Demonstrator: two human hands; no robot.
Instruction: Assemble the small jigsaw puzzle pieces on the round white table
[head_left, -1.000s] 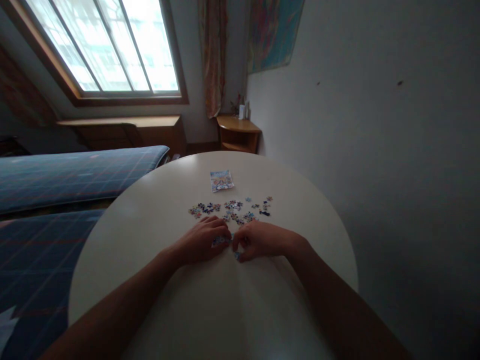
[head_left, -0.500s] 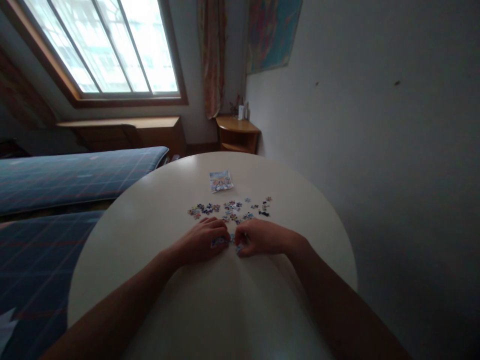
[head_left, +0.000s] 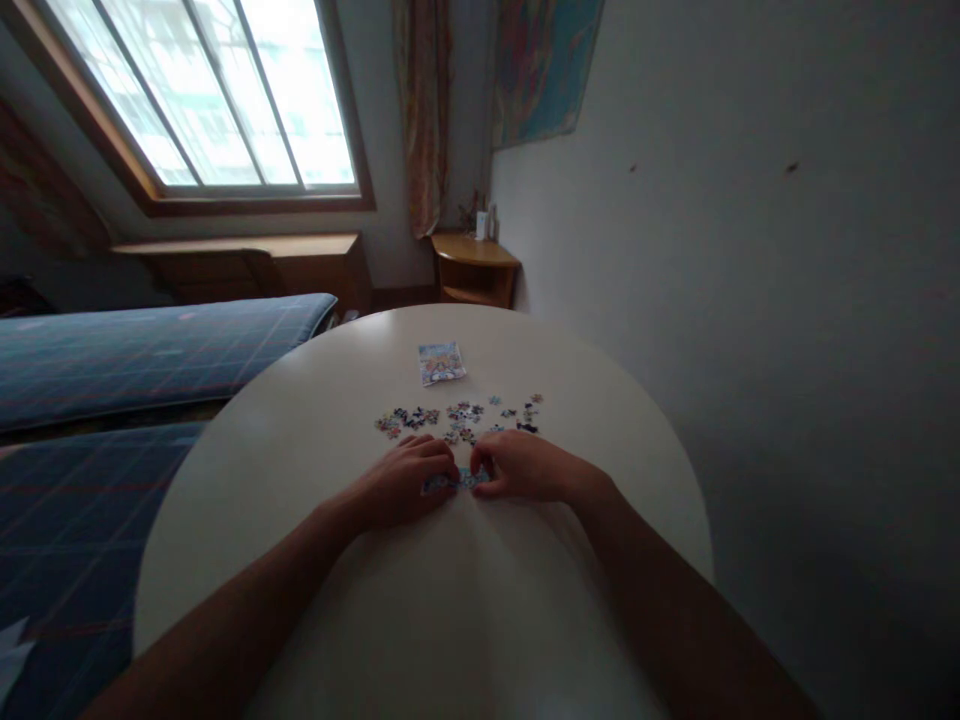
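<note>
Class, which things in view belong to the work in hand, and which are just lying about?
Likely in use:
puzzle pieces at the left hand and right hand
loose pieces
table
perhaps the packet

Just about:
mattress
curtain
poster
shelf

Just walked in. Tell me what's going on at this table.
A person is handling a small strip of jigsaw pieces on a round white table. The left hand rests over the strip's left end, and the right hand has its fingers at the other end; whether the pieces are locked together is too small to tell. Loose pieces lie scattered just beyond the hands, with a printed packet farther back.
</note>
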